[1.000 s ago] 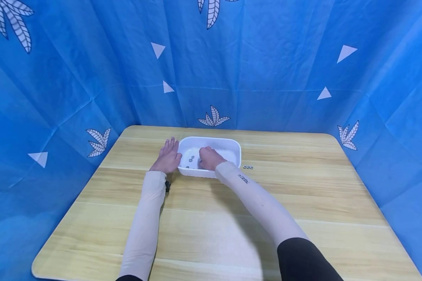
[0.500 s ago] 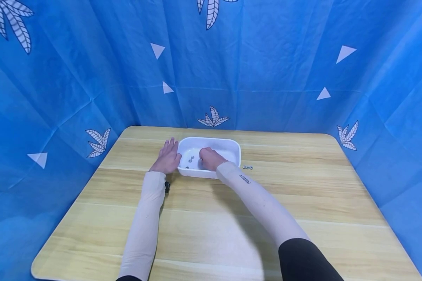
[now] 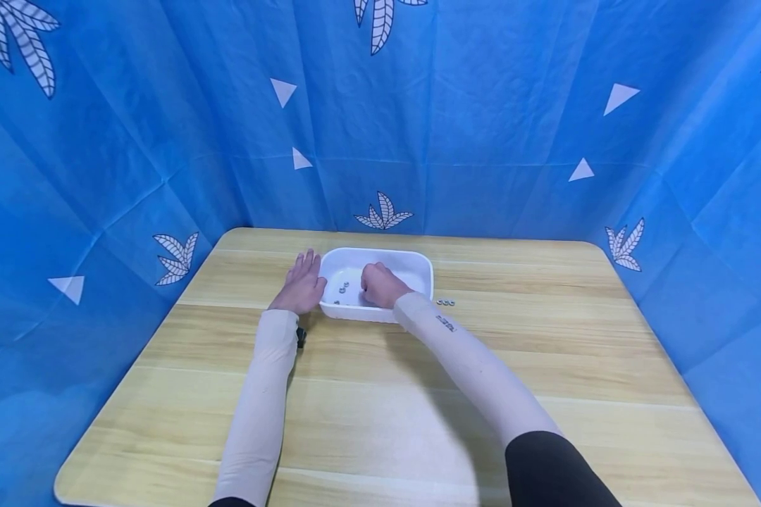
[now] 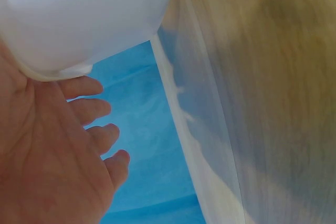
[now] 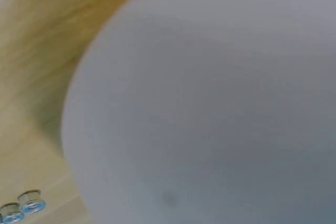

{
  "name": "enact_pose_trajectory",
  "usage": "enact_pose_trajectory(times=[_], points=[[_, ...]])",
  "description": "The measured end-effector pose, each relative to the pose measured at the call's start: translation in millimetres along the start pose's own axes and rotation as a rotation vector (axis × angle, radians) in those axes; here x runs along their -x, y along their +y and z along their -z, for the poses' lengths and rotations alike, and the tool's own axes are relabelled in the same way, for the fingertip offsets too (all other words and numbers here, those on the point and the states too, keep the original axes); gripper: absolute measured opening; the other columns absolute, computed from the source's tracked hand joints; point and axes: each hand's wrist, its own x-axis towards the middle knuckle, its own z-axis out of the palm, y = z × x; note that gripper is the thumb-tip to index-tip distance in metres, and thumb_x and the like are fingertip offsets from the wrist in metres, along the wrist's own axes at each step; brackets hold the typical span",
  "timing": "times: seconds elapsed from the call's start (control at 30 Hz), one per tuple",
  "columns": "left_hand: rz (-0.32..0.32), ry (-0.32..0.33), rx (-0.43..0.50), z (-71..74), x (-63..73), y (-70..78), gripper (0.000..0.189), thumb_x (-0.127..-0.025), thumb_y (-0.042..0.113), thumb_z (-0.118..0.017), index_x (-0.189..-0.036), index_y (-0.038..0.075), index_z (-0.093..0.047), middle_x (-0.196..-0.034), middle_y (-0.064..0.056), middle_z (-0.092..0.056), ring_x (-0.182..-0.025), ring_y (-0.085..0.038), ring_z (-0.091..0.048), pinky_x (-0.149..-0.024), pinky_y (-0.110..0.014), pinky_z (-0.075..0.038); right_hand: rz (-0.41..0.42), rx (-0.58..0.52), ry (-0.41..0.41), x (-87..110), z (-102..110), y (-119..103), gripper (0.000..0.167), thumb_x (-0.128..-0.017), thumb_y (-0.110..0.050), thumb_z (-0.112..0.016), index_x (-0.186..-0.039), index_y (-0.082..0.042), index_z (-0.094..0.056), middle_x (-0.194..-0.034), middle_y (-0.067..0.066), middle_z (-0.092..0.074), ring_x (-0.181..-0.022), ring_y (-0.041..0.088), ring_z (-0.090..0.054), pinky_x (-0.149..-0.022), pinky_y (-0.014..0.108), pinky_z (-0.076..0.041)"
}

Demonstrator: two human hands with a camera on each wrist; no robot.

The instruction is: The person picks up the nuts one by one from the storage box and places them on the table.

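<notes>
A white plastic bin (image 3: 406, 264) stands near the far side of the wooden table, with several small metal nuts (image 3: 342, 289) loose in its left part. My left hand (image 3: 300, 289) lies against the bin's left end, its thumb at the rim and its fingers straight. In the left wrist view, those fingers (image 4: 100, 140) are spread below the bin wall (image 4: 94, 19). My right hand (image 3: 382, 284) reaches down inside the bin, bent at the knuckles; its fingertips and anything between them are hidden. The bin's outer wall (image 5: 199, 103) fills most of the right wrist view.
Three small metal nuts (image 3: 446, 303) sit in a row on the table (image 3: 545, 338), just right of the bin; two show as nuts (image 5: 31, 202) in the right wrist view. A blue patterned curtain (image 3: 482, 127) hangs behind and on both sides.
My right hand has shifted slightly to the right inside the bin, and its forearm moved a little with it. My left hand stays at the bin's left end.
</notes>
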Motion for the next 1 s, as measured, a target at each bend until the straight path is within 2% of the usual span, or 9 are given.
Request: enact_pose_trajectory(times=[0.1, 0.33, 0.6, 0.77, 1.0], points=[[0.001, -0.002, 0.003, 1.0, 1.2, 0.9, 0.067, -0.107, 0.027, -0.028, -0.164, -0.005, -0.011, -0.174, -0.023, 0.002, -0.162, -0.045, 0.003, -0.132, -0.06, -0.005, -0.01, -0.024, -0.003, 1.4, 2.2, 1.0, 0.02, -0.093, -0.003, -0.07, -0.111, -0.001, -0.078, -0.114, 0.014, -0.077, -0.104, 0.021, -0.069, -0.105, 0.037, -0.058], [0.006, -0.011, 0.005, 1.8, 1.2, 1.4, 0.067, -0.107, 0.028, -0.027, -0.164, -0.004, -0.01, -0.174, -0.022, 0.004, -0.162, -0.044, 0.004, -0.132, -0.059, -0.004, 0.027, -0.083, -0.006, 4.1, 5.2, 6.1, 0.011, -0.088, -0.004, -0.077, -0.098, -0.004, -0.082, -0.107, 0.012, -0.08, -0.102, 0.022, -0.072, -0.101, 0.035, -0.059], [0.015, -0.019, 0.011, 0.9, 1.3, 1.3, 0.068, -0.108, 0.029, -0.027, -0.164, -0.003, -0.01, -0.174, -0.021, 0.004, -0.162, -0.042, 0.006, -0.132, -0.059, -0.004, 0.041, -0.119, -0.003, 6.4, 4.7, 10.7, 0.018, -0.084, -0.006, -0.084, -0.101, -0.004, -0.082, -0.101, 0.009, -0.081, -0.098, 0.02, -0.073, -0.094, 0.03, -0.061], [0.017, -0.019, 0.007, 0.1, 1.2, 1.3, 0.068, -0.107, 0.031, -0.027, -0.164, -0.003, -0.009, -0.174, -0.021, 0.005, -0.162, -0.043, 0.006, -0.132, -0.059, -0.004, 0.089, -0.09, 0.012, 8.5, 5.3, 11.8, 0.012, -0.083, -0.006, -0.084, -0.095, -0.004, -0.083, -0.096, 0.01, -0.082, -0.097, 0.022, -0.076, -0.087, 0.028, -0.062], [0.016, -0.011, 0.01, -0.1, 1.6, 0.4, 0.068, -0.107, 0.03, -0.027, -0.164, -0.004, -0.01, -0.174, -0.022, 0.003, -0.162, -0.043, 0.005, -0.132, -0.059, -0.005, 0.072, -0.076, -0.006, 11.5, 9.2, 13.0, 0.014, -0.083, -0.006, -0.084, -0.098, -0.004, -0.083, -0.102, 0.01, -0.082, -0.104, 0.022, -0.075, -0.093, 0.03, -0.062]])
